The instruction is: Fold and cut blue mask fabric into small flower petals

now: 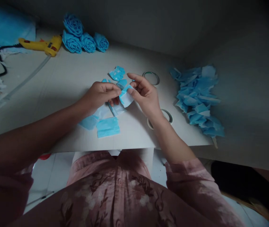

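Head view gives us both hands meeting over the middle of the pale table [61,78], just above its near edge. Between them we see a small blue paper piece [126,96], light sky-blue with a paler, almost white sheen where the light falls on it. It looks thin and soft, with a crease running across it, roughly rectangular and tilted up off the table. The left hand [101,94] is curled, thumb and fingertips pinched on the left edge of the piece. The right hand [145,93] pinches its right edge between thumb and forefinger, with the other fingers bent loosely above.

Under and beside the hands we find more cut blue paper: a flat folded rectangle [108,127] near the table's edge, and a few crumpled scraps [117,73] just beyond the fingers. A heap of cut blue strips [197,99] lies well to the right. Two tape rolls sit near the right hand, one [151,78] beyond it and one [166,116] partly hidden by the wrist. At the far left we note three finished blue paper roses [83,39] beside a yellow glue gun [43,45].
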`<state>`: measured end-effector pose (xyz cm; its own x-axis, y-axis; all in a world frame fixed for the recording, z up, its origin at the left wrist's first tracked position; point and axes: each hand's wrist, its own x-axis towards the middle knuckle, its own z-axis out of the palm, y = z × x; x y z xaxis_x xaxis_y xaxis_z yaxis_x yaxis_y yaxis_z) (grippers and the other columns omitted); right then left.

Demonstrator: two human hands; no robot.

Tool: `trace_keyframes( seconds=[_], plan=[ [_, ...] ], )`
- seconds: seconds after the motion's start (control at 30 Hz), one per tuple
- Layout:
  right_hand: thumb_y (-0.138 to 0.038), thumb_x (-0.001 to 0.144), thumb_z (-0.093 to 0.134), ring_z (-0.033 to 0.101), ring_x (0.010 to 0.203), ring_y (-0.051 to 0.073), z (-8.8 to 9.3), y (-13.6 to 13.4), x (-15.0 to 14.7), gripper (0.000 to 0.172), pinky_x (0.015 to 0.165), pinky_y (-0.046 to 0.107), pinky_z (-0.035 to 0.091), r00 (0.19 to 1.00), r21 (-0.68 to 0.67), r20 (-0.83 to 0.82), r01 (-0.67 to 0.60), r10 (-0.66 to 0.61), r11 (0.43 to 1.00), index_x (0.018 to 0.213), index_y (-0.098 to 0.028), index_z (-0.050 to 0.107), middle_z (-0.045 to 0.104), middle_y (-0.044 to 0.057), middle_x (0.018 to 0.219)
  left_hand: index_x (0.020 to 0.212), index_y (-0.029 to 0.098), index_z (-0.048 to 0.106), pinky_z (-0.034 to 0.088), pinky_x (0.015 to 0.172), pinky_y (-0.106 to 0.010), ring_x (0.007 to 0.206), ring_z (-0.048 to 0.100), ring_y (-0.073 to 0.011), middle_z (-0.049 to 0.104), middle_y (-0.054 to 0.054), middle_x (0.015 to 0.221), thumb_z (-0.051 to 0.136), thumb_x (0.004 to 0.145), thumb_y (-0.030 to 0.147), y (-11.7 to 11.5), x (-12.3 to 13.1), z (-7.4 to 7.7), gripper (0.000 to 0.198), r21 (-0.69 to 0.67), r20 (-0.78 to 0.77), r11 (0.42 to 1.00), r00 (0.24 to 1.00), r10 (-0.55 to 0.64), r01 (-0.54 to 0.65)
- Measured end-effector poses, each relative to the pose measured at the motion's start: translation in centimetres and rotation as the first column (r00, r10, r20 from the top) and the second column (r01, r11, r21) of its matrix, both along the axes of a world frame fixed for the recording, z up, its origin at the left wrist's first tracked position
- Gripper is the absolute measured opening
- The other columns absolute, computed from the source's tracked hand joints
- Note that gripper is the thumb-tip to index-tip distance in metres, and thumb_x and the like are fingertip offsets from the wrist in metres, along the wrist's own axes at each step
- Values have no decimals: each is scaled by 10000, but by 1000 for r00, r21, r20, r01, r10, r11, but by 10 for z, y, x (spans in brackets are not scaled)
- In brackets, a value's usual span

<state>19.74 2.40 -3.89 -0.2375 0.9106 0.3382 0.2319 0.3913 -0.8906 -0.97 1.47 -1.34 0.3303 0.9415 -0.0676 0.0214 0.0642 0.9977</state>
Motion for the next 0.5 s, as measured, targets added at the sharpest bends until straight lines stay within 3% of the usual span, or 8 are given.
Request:
trace_keyframes(
  seconds=[0.3,0.5],
  plan=[
    [-633,933,726,705,1139,233,2,0,1,535,877,370,633,997,33,47,58,-60,998,1376,-335,692,747,48,1227,699,171,710,429,524,-212,506,570,-91,676,3,600,737,879,188,0,-1,4,182,71,-76,995,995,70,-64],
    [-683,908,720,715,1059,211,7,-1,1,468,856,352,611,999,44,16,51,-52,998,1165,-294,762,774,35,1145,694,176,702,421,526,-219,491,547,-86,663,11,586,729,879,145,-1,-1,3,190,86,-88,995,995,52,-45]
  ],
)
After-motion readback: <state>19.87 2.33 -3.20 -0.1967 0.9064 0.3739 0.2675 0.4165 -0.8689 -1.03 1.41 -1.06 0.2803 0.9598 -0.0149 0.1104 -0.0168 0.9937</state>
